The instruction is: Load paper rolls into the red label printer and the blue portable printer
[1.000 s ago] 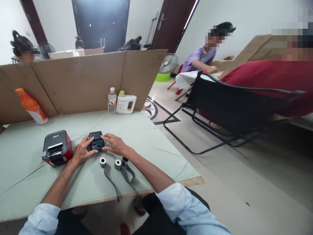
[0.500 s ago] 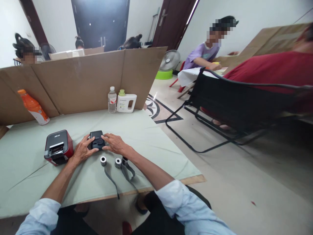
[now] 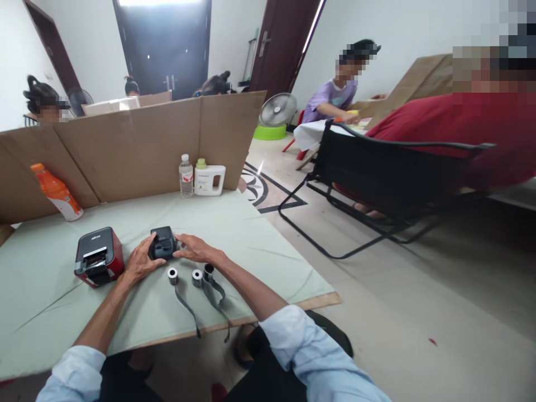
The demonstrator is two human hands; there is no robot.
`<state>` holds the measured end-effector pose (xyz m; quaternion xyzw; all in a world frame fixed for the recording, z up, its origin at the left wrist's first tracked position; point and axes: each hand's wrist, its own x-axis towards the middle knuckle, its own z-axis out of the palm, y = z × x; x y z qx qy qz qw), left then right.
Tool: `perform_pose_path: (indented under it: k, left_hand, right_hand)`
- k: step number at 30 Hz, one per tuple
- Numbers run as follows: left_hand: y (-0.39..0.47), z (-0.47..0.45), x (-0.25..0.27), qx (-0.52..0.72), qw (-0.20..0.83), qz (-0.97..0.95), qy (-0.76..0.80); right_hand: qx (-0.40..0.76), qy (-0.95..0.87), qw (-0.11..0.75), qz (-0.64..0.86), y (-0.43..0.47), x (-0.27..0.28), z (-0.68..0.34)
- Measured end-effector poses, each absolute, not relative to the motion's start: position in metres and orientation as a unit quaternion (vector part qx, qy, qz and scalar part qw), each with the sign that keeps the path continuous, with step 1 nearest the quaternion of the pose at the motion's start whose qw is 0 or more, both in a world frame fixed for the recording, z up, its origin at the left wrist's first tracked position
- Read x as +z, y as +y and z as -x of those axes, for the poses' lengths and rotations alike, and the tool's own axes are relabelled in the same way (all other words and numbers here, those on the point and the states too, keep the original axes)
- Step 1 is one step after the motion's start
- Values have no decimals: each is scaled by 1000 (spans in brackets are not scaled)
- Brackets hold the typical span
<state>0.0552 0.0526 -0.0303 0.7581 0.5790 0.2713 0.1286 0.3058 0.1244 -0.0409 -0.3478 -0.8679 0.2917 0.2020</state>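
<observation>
A small black boxy device (image 3: 163, 242), much like a portable printer, lies on the cloth-covered table between my hands. My left hand (image 3: 142, 259) grips its left side, thumb near the front and fingers toward the back. At its right edge, my right hand (image 3: 195, 248) holds thumb and fingertips against the side. In front of the device stand a small paper roll (image 3: 172, 276) and another roll (image 3: 197, 278), both with dark centres. A dark-topped roll (image 3: 208, 272) stands beside them, and grey strips trail toward the table's front edge.
A black-and-red printer (image 3: 99, 257) stands left of my left hand. An orange bottle (image 3: 56, 191), a clear bottle (image 3: 186, 177) and a white jug (image 3: 209, 180) stand before a cardboard screen (image 3: 134, 148). A black folding chair (image 3: 377, 167) and seated people are at right.
My right fingertips have drawn back from the device's top to its right edge. My left hand keeps its hold. The camera view has shifted slightly.
</observation>
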Motion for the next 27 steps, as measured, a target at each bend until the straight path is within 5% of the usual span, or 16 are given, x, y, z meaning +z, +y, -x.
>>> perform_pose_path:
  k: [11, 27]
  left_hand:
    - [70, -86, -18, 218, 109, -771, 589]
    - [105, -189, -2, 84, 82, -798, 591]
  right_hand:
    - [405, -794, 335, 304, 133, -58, -325]
    - [361, -702, 440, 428, 136, -94, -400]
